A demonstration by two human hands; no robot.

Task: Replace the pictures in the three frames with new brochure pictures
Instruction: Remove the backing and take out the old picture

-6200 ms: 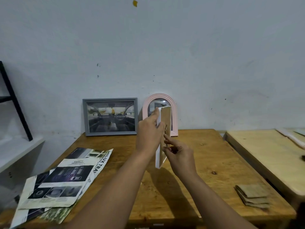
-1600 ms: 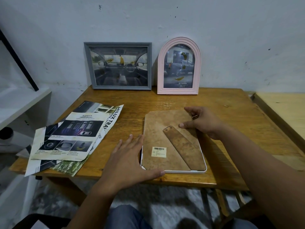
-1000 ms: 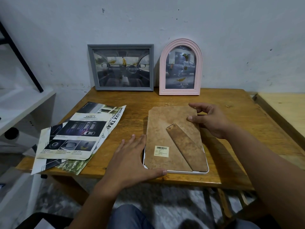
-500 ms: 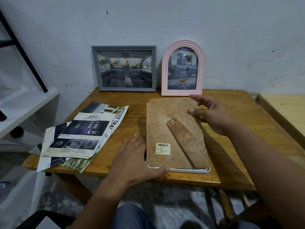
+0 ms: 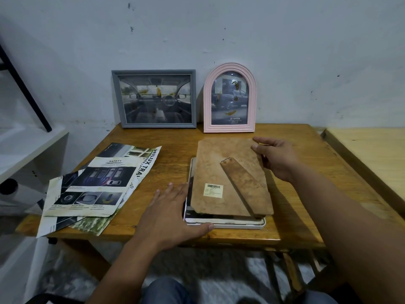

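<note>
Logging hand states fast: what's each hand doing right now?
Left hand: open, flat against the white frame.
Right hand: holding the brown backing board.

Two bare arms come in from the bottom. No sleeves show on them, and there is no watch, band or ring. The left hand (image 5: 173, 212) and the right hand (image 5: 275, 159) have short, plain nails. Low down, between the arms, the person's lap shows in blue jeans (image 5: 166, 290). The cloth looks a bit faded.

A white shelf (image 5: 26, 148) (left) flanks the wooden table (image 5: 306, 172)
</note>
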